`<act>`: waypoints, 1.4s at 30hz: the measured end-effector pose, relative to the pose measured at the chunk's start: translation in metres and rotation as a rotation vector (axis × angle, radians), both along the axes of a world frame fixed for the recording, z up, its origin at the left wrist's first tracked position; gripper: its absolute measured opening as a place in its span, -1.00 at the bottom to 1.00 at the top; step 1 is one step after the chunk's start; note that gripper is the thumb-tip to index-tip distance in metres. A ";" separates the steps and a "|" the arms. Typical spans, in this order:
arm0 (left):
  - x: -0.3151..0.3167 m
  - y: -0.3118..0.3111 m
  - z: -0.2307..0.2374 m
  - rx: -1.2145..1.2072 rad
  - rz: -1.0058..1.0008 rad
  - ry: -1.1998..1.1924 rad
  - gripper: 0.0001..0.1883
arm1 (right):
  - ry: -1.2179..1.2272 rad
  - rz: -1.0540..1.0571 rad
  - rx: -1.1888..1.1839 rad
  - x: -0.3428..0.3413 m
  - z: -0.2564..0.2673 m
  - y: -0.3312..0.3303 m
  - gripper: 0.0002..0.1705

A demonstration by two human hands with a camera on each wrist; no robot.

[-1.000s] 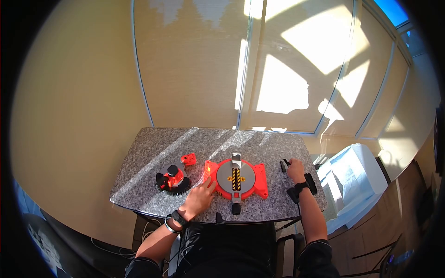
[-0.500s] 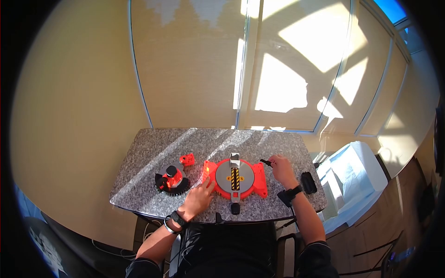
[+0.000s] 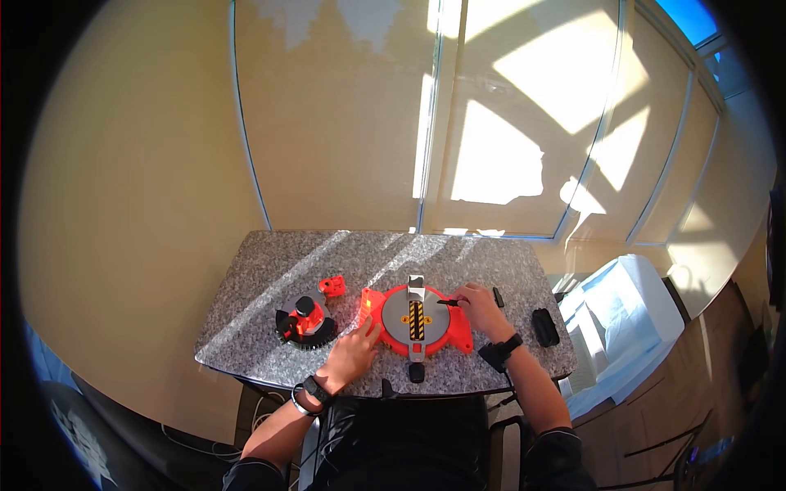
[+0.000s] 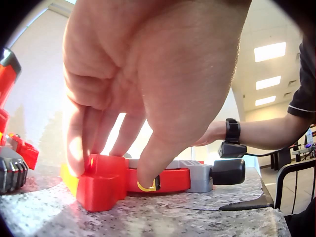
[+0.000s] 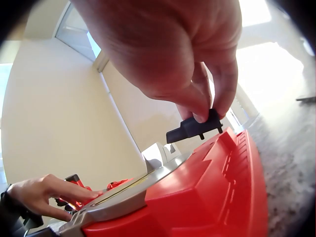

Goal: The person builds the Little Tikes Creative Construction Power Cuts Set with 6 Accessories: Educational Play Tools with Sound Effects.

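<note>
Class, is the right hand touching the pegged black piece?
Touching: the right wrist view shows the right hand pinching the pegged black piece by its top.

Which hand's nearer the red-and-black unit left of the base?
Left. Left hand is beside the unit, touching the red base; right hand is farther, at the base's right side.

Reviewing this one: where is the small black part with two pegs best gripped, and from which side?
I'd grip the small black part by its wider end, pinching from above, as the right hand does. Its pegs point down and its narrower end extends past the fingertips, so that hold should leave both clear.
</note>
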State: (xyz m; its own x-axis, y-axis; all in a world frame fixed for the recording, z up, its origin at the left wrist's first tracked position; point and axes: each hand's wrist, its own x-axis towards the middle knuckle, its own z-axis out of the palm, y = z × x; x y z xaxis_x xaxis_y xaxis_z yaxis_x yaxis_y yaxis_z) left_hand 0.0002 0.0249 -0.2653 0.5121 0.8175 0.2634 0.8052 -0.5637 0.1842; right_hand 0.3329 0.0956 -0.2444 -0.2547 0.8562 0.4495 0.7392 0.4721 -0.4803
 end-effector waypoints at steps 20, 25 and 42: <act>-0.001 -0.001 -0.002 0.008 -0.015 -0.019 -0.34 | 0.015 0.034 -0.028 -0.008 0.000 -0.010 -0.81; 0.000 -0.001 -0.001 -0.004 -0.011 -0.015 -0.33 | 0.024 0.043 -0.051 -0.007 -0.001 -0.007 -0.83; 0.000 -0.001 -0.002 0.003 -0.019 -0.025 -0.33 | 0.056 0.038 -0.062 0.000 -0.008 -0.005 -0.82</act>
State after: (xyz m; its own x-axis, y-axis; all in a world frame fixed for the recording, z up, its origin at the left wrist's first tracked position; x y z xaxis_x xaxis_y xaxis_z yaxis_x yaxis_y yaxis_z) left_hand 0.0004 0.0239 -0.2678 0.5212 0.8068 0.2784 0.7893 -0.5797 0.2024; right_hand 0.3327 0.0908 -0.2527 -0.2633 0.8731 0.4104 0.6927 0.4672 -0.5494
